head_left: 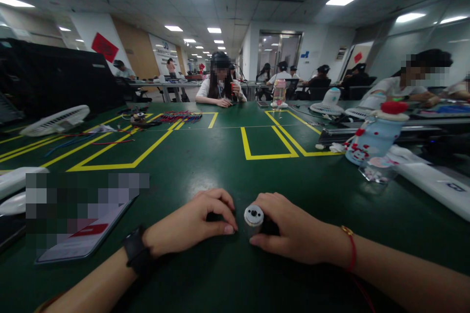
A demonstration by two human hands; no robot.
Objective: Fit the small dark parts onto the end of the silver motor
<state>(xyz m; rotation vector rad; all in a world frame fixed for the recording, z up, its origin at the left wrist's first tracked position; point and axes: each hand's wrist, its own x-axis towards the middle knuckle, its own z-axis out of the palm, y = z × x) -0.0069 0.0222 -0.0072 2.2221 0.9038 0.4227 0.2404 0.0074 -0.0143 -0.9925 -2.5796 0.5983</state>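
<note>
My right hand [284, 227] is closed around a small cylindrical motor [253, 227], thumb on the near side and fingers behind it. The motor stands upright on the green table, its silver end face up, with a dark centre and small holes. Just left of it, my left hand [207, 215] rests low over the table, apart from the motor. Its thumb and fingertips come together in a pinch; whatever they hold, if anything, is too small to make out. A black band is on my left wrist, a red cord on my right.
A phone-like slab [84, 239], partly blurred, lies at left. Yellow tape [271, 157] marks the table. Wires [179, 117] and a white fan [57, 120] are farther left. A blue bottle [378, 139] and white case [433, 183] stand right. A person [220, 83] sits opposite.
</note>
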